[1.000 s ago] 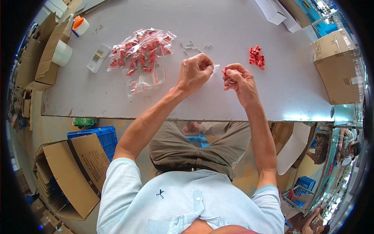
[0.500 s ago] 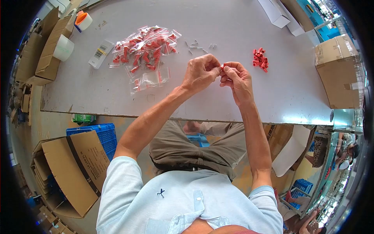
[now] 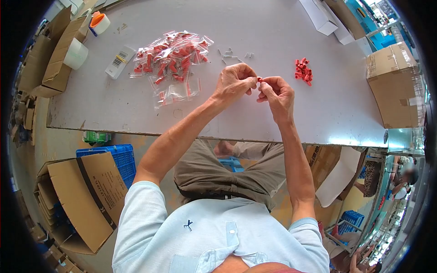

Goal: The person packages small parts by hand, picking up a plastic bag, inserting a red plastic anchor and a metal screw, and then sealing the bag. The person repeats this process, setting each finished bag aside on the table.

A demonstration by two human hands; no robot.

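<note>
Between my fingertips, in front of my chest and above the table, is a small red plastic tube (image 3: 260, 79). My left hand (image 3: 236, 83) pinches it from one side, thumb against curled fingers. My right hand (image 3: 278, 94) is closed at its other side, thumb and forefinger together at the tube. Anything else inside the pinch is too small to see. Several thin metal screws or pins (image 3: 230, 55) lie just beyond my left hand. Right of my right hand is a loose pile of red tubes (image 3: 303, 71). A heap of clear zip bags (image 3: 170, 54) with red pieces inside lies to the left.
On the grey table (image 3: 255, 27) are a barcoded white packet (image 3: 119, 62) and tape rolls (image 3: 99, 23) at the left. A cardboard box (image 3: 395, 86) stands at the right edge, long white boxes (image 3: 320, 17) at the back. Below left are an open carton (image 3: 88, 195) and blue crate (image 3: 119, 159).
My fingertips have shifted slightly, and the red tube sits a little lower and further left between them. The piles on the table look the same.
</note>
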